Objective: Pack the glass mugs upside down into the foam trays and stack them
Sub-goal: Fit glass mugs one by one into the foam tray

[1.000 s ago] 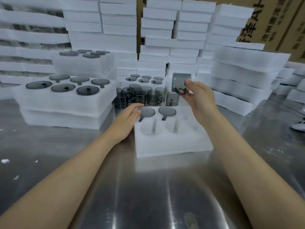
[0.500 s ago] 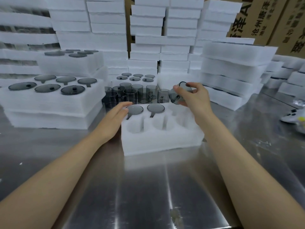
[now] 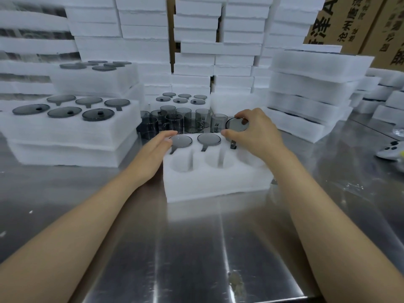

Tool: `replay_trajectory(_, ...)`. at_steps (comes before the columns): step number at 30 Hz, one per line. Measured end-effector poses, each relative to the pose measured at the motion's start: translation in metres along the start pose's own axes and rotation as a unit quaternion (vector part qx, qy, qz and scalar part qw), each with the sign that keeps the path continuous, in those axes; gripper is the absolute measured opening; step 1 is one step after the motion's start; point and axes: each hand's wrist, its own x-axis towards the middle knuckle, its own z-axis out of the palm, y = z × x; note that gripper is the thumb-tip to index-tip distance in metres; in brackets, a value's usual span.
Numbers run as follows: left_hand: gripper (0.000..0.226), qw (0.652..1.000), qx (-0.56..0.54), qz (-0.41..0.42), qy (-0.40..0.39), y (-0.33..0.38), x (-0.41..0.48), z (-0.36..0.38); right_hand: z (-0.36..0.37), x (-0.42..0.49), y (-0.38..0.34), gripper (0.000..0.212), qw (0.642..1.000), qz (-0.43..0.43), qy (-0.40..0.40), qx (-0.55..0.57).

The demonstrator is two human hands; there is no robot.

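Hands, right gripping mug, left touching tray

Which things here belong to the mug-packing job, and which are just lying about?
Job: foam tray; mug pinched by right hand; two seated mugs; loose mugs behind; left hand on tray; filled tray stack.
Lying about: cardboard cartons; white gadget at right edge.

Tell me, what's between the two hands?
Head view shows two upside-down mugs in the foam tray: left mug by the left hand, middle mug nearer the right hand holding the third mug.
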Motion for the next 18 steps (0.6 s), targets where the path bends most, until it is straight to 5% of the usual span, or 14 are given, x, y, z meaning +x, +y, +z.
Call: replay_trajectory(18, 0.032, 1.0, 0.006, 0.004, 0.001, 0.002, -0.001, 0.0, 0.001, 0.005, 0.012, 0.046, 0.987, -0.003, -0.148, 0.068)
